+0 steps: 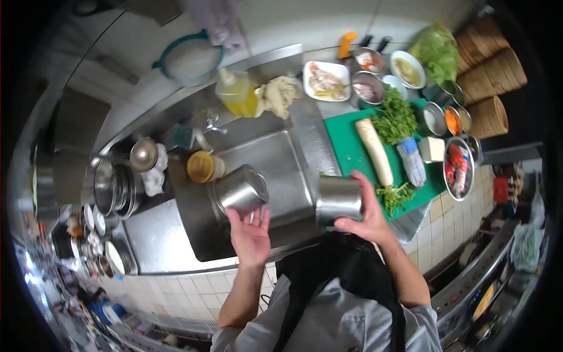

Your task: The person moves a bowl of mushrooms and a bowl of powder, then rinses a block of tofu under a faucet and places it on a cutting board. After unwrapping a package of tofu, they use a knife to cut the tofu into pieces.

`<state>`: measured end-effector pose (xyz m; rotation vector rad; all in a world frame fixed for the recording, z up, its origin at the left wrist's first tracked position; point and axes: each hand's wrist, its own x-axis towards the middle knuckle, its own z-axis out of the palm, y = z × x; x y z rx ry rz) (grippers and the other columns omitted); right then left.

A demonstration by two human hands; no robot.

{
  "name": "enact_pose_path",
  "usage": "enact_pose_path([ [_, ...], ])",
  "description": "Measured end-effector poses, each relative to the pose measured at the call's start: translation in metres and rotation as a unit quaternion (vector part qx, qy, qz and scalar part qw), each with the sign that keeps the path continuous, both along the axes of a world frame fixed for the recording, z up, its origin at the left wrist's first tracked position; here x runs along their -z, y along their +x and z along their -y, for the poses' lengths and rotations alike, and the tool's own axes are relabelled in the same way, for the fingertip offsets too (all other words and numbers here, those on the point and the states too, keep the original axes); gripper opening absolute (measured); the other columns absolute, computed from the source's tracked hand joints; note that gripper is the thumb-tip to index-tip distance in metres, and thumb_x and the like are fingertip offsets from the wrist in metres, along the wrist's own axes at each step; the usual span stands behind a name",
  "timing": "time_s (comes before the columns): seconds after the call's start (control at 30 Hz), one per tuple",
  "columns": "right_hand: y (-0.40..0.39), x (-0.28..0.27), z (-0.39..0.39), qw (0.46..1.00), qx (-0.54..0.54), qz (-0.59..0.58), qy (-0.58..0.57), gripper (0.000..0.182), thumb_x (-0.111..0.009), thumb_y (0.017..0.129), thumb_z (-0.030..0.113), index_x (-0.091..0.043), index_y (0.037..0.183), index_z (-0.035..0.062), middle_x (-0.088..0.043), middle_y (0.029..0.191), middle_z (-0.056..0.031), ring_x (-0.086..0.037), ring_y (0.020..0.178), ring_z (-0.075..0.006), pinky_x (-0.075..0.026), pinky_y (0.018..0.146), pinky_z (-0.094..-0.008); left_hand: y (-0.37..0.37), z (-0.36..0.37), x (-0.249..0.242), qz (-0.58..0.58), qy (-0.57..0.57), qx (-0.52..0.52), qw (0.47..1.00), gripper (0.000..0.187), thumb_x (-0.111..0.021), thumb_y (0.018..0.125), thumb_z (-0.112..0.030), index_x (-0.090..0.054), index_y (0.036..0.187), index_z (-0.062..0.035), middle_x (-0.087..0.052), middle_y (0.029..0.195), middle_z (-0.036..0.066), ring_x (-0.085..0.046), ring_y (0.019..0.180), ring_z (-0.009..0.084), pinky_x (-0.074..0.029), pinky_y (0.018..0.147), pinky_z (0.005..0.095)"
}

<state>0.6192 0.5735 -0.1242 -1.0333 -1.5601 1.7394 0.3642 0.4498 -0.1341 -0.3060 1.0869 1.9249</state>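
My right hand (pixel 366 214) grips a stainless steel pot (pixel 339 198) by its side, thumb low and fingers around the far wall. This pot is held over the sink's right edge. My left hand (pixel 251 233) is palm up with its fingers stretched out and apart, the fingertips right at the lower edge of another steel pot (pixel 239 189). That second pot is tilted in the left part of the sink (pixel 281 154). Beside it is a yellow-lidded tub (pixel 202 167).
Right of the sink, a green cutting board (pixel 352 146) bears a white radish (pixel 374 154), leafy herbs (pixel 396 117) and a tofu block (pixel 432 150). Bowls of ingredients line its far side. Behind the sink are an oil bottle (pixel 237 97) and a cloth (pixel 280 97); stacked metal bowls (pixel 114 188) stand left.
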Motion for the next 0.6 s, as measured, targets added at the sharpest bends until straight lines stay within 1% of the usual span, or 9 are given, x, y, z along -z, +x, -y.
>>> enact_pose_path([
  [0.07, 0.011, 0.017, 0.001, 0.998, 0.011, 0.041, 0.046, 0.121, -0.099, 0.071, 0.033, -0.026, 0.164, 0.0055, -0.041, 0.155, -0.0155, -0.047, 0.141, -0.0298, -0.039, 0.118, -0.0438, -0.045, 0.018, 0.036, -0.025, -0.062, 0.028, 0.997, 0.057, -0.067, 0.102, -0.053, -0.058, 0.132, -0.0058, -0.063, 0.131, 0.01, -0.061, 0.121, 0.0244, -0.05, 0.109, 0.0433],
  [0.13, 0.01, 0.02, 0.002, 0.995, 0.003, 0.066, 0.069, 0.121, -0.099, 0.071, 0.033, -0.027, 0.163, 0.0056, -0.041, 0.155, -0.0155, -0.046, 0.141, -0.0301, -0.039, 0.118, -0.0436, -0.068, 0.031, 0.052, -0.16, -0.169, 0.143, 0.962, 0.032, -0.077, 0.098, -0.035, -0.069, 0.105, -0.0041, -0.063, 0.13, 0.013, -0.069, 0.103, 0.0219, -0.058, 0.092, 0.036],
  [0.17, 0.01, 0.018, 0.004, 0.986, -0.016, 0.119, 0.119, 0.121, -0.099, 0.07, 0.033, -0.027, 0.163, 0.0055, -0.04, 0.155, -0.0155, -0.045, 0.143, -0.0303, -0.039, 0.118, -0.0435, -0.073, 0.039, 0.063, -0.279, -0.254, 0.238, 0.895, 0.023, -0.083, 0.095, -0.024, -0.072, 0.093, -0.0038, -0.062, 0.13, 0.014, -0.07, 0.097, 0.0214, -0.06, 0.087, 0.0344],
  [0.2, 0.012, 0.015, 0.005, 0.97, -0.032, 0.173, 0.169, 0.121, -0.1, 0.07, 0.033, -0.027, 0.163, 0.0055, -0.04, 0.155, -0.0155, -0.043, 0.144, -0.0305, -0.039, 0.118, -0.0434, -0.058, 0.026, 0.05, -0.555, -0.175, 0.185, 0.792, 0.019, -0.089, 0.083, -0.007, -0.071, 0.083, -0.002, -0.06, 0.135, 0.019, -0.072, 0.098, 0.0248, -0.061, 0.084, 0.0343],
  [0.3, 0.009, 0.019, 0.007, 0.977, -0.01, 0.146, 0.155, 0.12, -0.1, 0.07, 0.033, -0.029, 0.162, 0.0052, -0.037, 0.157, -0.0155, -0.039, 0.147, -0.0299, -0.041, 0.117, -0.043, -0.061, 0.016, 0.051, -0.75, -0.096, 0.227, 0.613, 0.029, -0.092, 0.071, -0.004, -0.074, 0.093, -0.0039, -0.045, 0.156, 0.033, -0.058, 0.135, 0.0481, -0.056, 0.104, 0.0447],
  [0.37, 0.006, 0.014, 0.008, 0.998, 0.058, 0.01, 0.033, 0.12, -0.099, 0.07, 0.034, -0.03, 0.164, 0.0059, -0.044, 0.155, -0.0141, -0.047, 0.142, -0.0289, -0.042, 0.116, -0.0418, -0.054, 0.001, 0.043, -0.766, -0.064, 0.251, 0.588, 0.029, -0.092, 0.07, -0.006, -0.073, 0.093, -0.0053, -0.038, 0.161, 0.035, -0.048, 0.143, 0.0514, -0.052, 0.109, 0.0481],
  [0.47, 0.023, 0.012, 0.007, 0.985, 0.134, -0.08, -0.071, 0.122, -0.091, 0.076, 0.051, -0.024, 0.167, 0.0058, -0.048, 0.153, -0.0149, -0.05, 0.14, -0.0283, -0.039, 0.119, -0.0416, -0.046, -0.016, 0.043, -0.761, -0.038, 0.265, 0.59, 0.028, -0.089, 0.071, -0.005, -0.074, 0.095, -0.007, -0.037, 0.161, 0.035, -0.05, 0.142, 0.0499, -0.052, 0.109, 0.0466],
  [0.57, 0.06, 0.04, 0.014, 0.934, 0.181, -0.218, -0.219, 0.111, -0.083, 0.081, 0.062, -0.03, 0.166, 0.0131, -0.048, 0.157, -0.0115, -0.049, 0.144, -0.032, -0.044, 0.115, -0.0524, -0.041, -0.031, 0.043, -0.765, -0.009, 0.273, 0.583, 0.031, -0.093, 0.072, -0.011, -0.072, 0.095, -0.0081, -0.035, 0.162, 0.035, -0.055, 0.137, 0.0497, -0.055, 0.105, 0.0478],
  [0.6, 0.071, 0.044, 0.019, 0.929, 0.184, -0.215, -0.237, 0.101, -0.072, 0.087, 0.071, -0.036, 0.162, 0.0147, -0.05, 0.157, -0.011, -0.051, 0.142, -0.0333, -0.048, 0.111, -0.0566, -0.039, -0.033, 0.046, -0.754, 0.0, 0.279, 0.595, 0.033, -0.094, 0.072, -0.013, -0.071, 0.095, -0.0081, -0.036, 0.162, 0.035, -0.056, 0.137, 0.0492, -0.055, 0.104, 0.0477],
])
